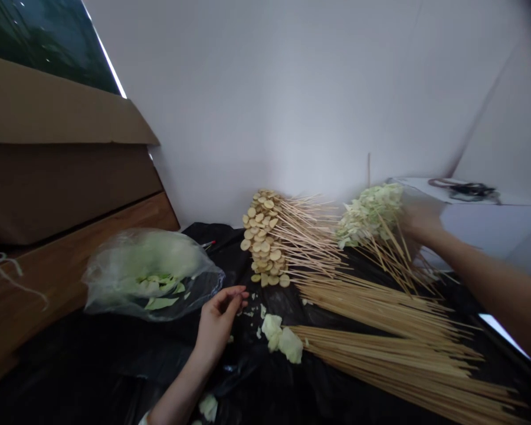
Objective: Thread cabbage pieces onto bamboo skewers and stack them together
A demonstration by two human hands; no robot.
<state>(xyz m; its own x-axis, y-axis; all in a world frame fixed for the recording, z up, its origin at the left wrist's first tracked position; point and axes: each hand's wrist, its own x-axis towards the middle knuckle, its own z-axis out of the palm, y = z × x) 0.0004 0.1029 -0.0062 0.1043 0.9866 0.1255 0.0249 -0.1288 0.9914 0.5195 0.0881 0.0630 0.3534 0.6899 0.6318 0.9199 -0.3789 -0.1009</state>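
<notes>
My left hand [219, 316] is over the black sheet, fingers curled and the thumb near the fingertips. Whether anything small is in that pinch I cannot make out. Pale cabbage pieces [281, 339] lie just right of it, at the ends of loose bamboo skewers [393, 360]. At the right, my right hand [418, 218] is smeared by motion beside a heap of skewered cabbage [371, 212]; its fingers do not show clearly. One thin stick [369, 168] rises upright above that heap. Between the hands lies a stack of skewered round potato slices [263, 236], sticks pointing right.
A clear plastic bag [115, 277] with cabbage leaves stands at the left, by a wooden board [137, 218] and a cardboard box [62, 189]. A white wall rises behind. A dark cord-like bundle [471, 190] lies on a white box [504, 221] at the right.
</notes>
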